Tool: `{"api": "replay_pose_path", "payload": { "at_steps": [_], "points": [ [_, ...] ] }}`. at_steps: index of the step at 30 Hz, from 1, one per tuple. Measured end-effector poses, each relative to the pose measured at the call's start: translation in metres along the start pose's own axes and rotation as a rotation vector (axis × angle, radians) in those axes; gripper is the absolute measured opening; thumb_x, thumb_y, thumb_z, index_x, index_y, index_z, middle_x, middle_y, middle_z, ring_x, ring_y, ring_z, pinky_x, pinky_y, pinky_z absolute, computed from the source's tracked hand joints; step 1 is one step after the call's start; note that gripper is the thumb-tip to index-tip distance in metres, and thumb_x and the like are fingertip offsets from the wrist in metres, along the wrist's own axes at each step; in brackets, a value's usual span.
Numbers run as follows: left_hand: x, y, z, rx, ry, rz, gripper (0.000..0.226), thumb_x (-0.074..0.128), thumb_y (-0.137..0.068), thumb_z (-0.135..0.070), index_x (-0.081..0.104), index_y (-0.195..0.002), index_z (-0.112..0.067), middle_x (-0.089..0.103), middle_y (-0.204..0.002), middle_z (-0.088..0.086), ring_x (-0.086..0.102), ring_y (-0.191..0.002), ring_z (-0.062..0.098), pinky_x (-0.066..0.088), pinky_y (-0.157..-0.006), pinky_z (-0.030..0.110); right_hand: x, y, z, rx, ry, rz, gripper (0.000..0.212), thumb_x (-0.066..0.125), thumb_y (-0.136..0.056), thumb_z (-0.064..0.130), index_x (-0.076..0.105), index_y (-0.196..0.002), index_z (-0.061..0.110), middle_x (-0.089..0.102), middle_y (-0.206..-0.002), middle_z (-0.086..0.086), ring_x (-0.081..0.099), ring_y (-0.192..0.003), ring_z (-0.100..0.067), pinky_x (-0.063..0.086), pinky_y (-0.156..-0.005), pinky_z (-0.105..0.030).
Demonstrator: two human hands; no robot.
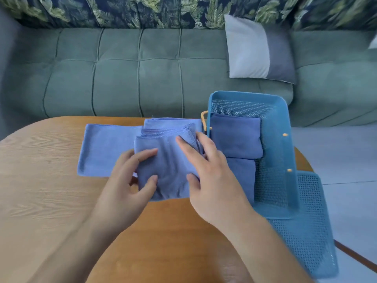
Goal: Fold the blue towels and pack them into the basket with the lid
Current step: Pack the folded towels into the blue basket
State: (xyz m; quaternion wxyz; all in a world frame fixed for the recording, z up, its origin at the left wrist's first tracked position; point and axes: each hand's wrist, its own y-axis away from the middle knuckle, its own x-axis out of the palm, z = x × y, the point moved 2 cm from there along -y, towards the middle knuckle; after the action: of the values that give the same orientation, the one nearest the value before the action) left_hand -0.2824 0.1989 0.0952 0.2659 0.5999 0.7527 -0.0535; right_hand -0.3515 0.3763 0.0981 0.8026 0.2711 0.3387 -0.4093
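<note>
Left hand (130,176): fingers and thumb curled onto the left edge of the folded towel (167,170), pinching it. Right hand (208,176): forefinger laid across the top, thumb on the near edge, other fingers wrapped round the right side.

The towel sits on a flat towel (102,150) spread on the wooden table (51,201). Beyond the table are a green tufted sofa (122,68), a grey cushion (259,52) and leaf-print fabric (122,9); pale floor (346,150) is to the right.

Blue basket (283,119) just right of the hands holds two folded towels, far (234,135) and near (240,176). Its perforated lid (310,221) lies open.
</note>
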Motion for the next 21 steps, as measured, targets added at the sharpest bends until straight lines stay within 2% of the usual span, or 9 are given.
{"api": "replay_pose_path", "payload": {
  "at_steps": [2,4,7,9,12,14,17,19,21],
  "points": [
    [0.034,-0.003,-0.017,0.098,-0.144,0.064,0.049,0.067,-0.091,-0.025,0.052,-0.135,-0.04,0.043,-0.126,-0.02,0.059,-0.094,0.004,0.045,-0.081,0.011,-0.024,0.015,-0.028,0.035,0.014,-0.033,0.085,0.064,-0.089,0.008,0.026,-0.155,0.045,0.01,-0.161,0.017,0.036,-0.134,-0.015,0.04,-0.109,-0.033],
    [0.072,-0.005,-0.033,0.145,-0.236,0.13,0.054,0.065,-0.091,-0.028,0.048,-0.142,-0.034,0.038,-0.135,-0.017,0.057,-0.09,-0.003,0.042,-0.08,0.006,-0.044,0.029,-0.059,0.098,0.017,-0.053,0.086,0.066,-0.086,0.004,0.031,-0.155,0.043,0.014,-0.159,0.017,0.04,-0.131,-0.015,0.037,-0.109,-0.026],
    [0.121,-0.009,-0.051,0.207,-0.311,0.214,0.058,0.064,-0.092,-0.029,0.044,-0.146,-0.027,0.032,-0.142,-0.013,0.056,-0.09,0.005,0.047,-0.085,0.019,-0.061,0.043,-0.103,0.218,0.017,-0.066,0.087,0.068,-0.084,0.003,0.033,-0.154,0.041,0.018,-0.157,0.017,0.04,-0.134,-0.014,0.036,-0.106,-0.022],
    [0.149,-0.015,-0.054,0.249,-0.398,0.245,0.06,0.065,-0.092,-0.024,0.043,-0.147,-0.018,0.033,-0.141,-0.004,0.052,-0.108,0.011,0.04,-0.092,0.021,-0.064,0.047,-0.128,0.281,0.025,-0.033,0.089,0.068,-0.085,0.004,0.03,-0.155,0.042,0.015,-0.157,0.016,0.042,-0.134,-0.02,0.041,-0.107,-0.03],
    [0.184,-0.03,-0.049,0.201,-0.57,0.327,0.052,0.061,-0.092,-0.017,0.044,-0.141,-0.011,0.036,-0.134,0.007,0.053,-0.113,0.025,0.042,-0.096,0.029,-0.054,0.042,-0.151,0.391,0.093,0.127,0.092,0.065,-0.085,0.005,0.019,-0.159,0.038,0.003,-0.16,0.012,0.047,-0.129,-0.028,0.044,-0.103,-0.034],
    [0.202,-0.042,-0.041,0.106,-0.672,0.39,0.046,0.058,-0.092,-0.014,0.044,-0.136,-0.007,0.038,-0.134,0.015,0.055,-0.112,0.033,0.047,-0.093,0.037,-0.039,0.032,-0.16,0.419,0.142,0.236,0.094,0.061,-0.084,0.001,0.016,-0.16,0.033,0.001,-0.161,0.003,0.05,-0.122,-0.032,0.047,-0.099,-0.039],
    [0.221,-0.053,-0.034,0.001,-0.775,0.47,0.038,0.056,-0.093,-0.012,0.044,-0.129,-0.005,0.039,-0.132,0.019,0.054,-0.11,0.034,0.045,-0.085,0.033,-0.019,0.02,-0.177,0.444,0.175,0.32,0.092,0.062,-0.084,0.0,0.017,-0.159,0.025,0.007,-0.159,-0.006,0.056,-0.113,-0.035,0.049,-0.095,-0.044],
    [0.231,-0.053,-0.032,-0.032,-0.916,0.487,0.034,0.052,-0.094,-0.011,0.042,-0.127,-0.005,0.038,-0.128,0.017,0.052,-0.113,0.029,0.043,-0.09,0.03,-0.011,0.016,-0.188,0.473,0.195,0.345,0.093,0.063,-0.085,0.001,0.014,-0.16,0.022,0.013,-0.155,-0.01,0.058,-0.111,-0.035,0.049,-0.094,-0.042],
    [0.237,-0.052,-0.028,-0.03,-1.053,0.438,0.037,0.049,-0.094,-0.012,0.04,-0.13,-0.008,0.03,-0.138,0.018,0.048,-0.117,0.026,0.042,-0.094,0.028,-0.007,0.016,-0.19,0.503,0.21,0.382,0.095,0.063,-0.087,0.001,0.009,-0.162,0.022,0.016,-0.152,-0.012,0.056,-0.114,-0.035,0.048,-0.095,-0.04]
  ]
}}
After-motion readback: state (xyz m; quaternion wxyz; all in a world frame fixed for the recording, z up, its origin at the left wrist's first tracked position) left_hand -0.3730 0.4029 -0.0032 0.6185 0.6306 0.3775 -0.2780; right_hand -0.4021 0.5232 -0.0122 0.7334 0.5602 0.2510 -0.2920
